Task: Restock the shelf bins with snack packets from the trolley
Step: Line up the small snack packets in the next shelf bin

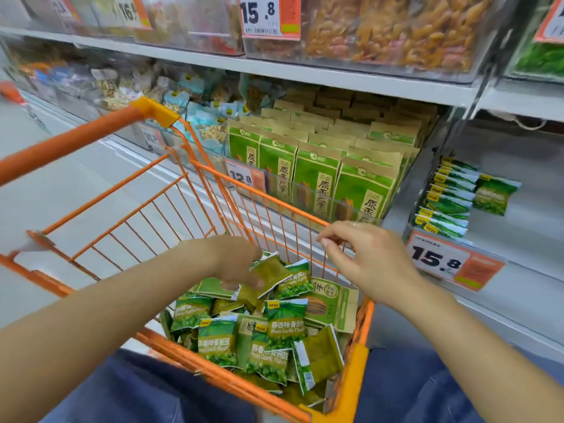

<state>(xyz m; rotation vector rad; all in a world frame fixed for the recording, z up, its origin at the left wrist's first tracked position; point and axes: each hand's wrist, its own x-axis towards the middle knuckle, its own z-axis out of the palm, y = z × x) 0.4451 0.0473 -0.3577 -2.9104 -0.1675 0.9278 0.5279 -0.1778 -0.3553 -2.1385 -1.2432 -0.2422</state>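
While the left hand (241, 264) reaches down into the trolley (354, 370), its fingers curl around a green packet (271, 271) at the top of the pile, pinching it. Right hand (366, 257) hovers above the trolley's far rim, fingers loosely curled, holding nothing; ring visible on one finger.

Packets (283, 328): small square pillow packs, green with a pea photo, white crimped ends, yellow logo top left, printed "Peas Garlic Flavor". Some lie face down, showing olive backs. They're heaped loose in the trolley's near right corner, with one larger kraft-and-green bag (329, 303) among them.

Same green packets stand in a row in the bin (518, 227) at right, behind a 15.8 tag (439, 259). Centre bin holds kraft-and-green bags (317, 178), tagged 12.8.
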